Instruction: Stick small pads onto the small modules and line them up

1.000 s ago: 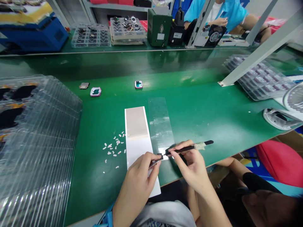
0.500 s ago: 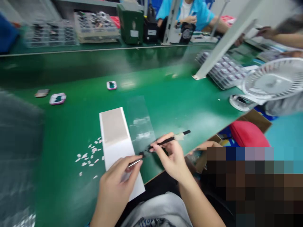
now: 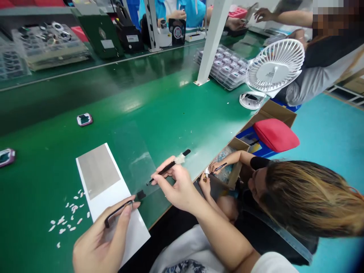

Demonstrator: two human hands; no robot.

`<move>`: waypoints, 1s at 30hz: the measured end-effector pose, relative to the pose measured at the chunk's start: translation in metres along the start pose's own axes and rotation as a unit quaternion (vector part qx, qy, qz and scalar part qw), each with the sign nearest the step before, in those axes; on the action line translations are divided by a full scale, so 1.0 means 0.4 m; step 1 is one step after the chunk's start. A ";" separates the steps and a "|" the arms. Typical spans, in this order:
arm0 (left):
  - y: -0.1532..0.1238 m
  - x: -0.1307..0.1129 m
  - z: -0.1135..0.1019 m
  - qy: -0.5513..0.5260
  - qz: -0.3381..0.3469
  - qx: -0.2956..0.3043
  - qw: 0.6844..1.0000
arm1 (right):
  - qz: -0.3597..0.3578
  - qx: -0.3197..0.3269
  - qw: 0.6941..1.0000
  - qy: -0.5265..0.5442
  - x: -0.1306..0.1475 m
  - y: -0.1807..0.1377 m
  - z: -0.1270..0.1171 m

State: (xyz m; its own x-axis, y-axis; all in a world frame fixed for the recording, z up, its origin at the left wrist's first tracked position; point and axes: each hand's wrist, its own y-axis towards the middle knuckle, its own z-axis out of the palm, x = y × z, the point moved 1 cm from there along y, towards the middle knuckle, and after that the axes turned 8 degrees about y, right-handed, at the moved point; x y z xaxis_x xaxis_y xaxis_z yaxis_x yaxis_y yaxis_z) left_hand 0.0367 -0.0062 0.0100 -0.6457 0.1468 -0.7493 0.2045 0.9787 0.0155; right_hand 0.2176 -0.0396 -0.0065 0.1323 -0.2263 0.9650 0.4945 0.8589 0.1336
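Green counter point(image 3: 176, 113) goes across the whole view. At the far left edge lies one pink-framed part point(image 3: 7, 157), and another pink-framed part point(image 3: 84, 119) is at about 2 o'clock from it. Small white pieces point(image 3: 69, 212) are scattered just beside a white sheet point(image 3: 113, 197), which carries a grey pad point(image 3: 98, 170) on its upper part. The left hand point(image 3: 105, 240) is over the lower end of this sheet and pinches black tweezers point(image 3: 118, 213). A clear film point(image 3: 131, 159) lies beside the sheet. On its lower end is a small black square piece point(image 3: 140, 195), between the hands, at about 2 o'clock from the left hand and 9 o'clock from the right hand point(image 3: 178, 185). The hands are apart, and the right hand pinches long black tweezers point(image 3: 167, 168) with tape around the handle. Both tips are near the piece, but no touching can be seen. Further right are a co-worker's hand point(image 3: 214, 167), a parts tray point(image 3: 223, 66), a white fan point(image 3: 274, 66) and a red cushion point(image 3: 275, 134).
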 end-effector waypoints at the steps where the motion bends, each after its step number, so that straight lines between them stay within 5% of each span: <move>1: 0.000 0.001 0.001 0.001 -0.009 0.002 1.000 | -0.001 0.000 1.000 0.001 0.000 0.000 0.000; 30: 0.013 0.007 -0.009 0.076 0.064 0.046 0.994 | 0.017 0.017 0.999 -0.020 0.006 -0.003 -0.004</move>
State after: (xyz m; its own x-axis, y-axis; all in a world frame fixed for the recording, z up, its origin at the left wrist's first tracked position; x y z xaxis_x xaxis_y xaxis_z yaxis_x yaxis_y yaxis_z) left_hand 0.0333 -0.0003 0.0105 -0.7122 0.2954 -0.6368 0.3540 0.9345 0.0377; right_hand 0.2185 -0.0420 -0.0046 0.1133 -0.1777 0.9775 0.4608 0.8811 0.1068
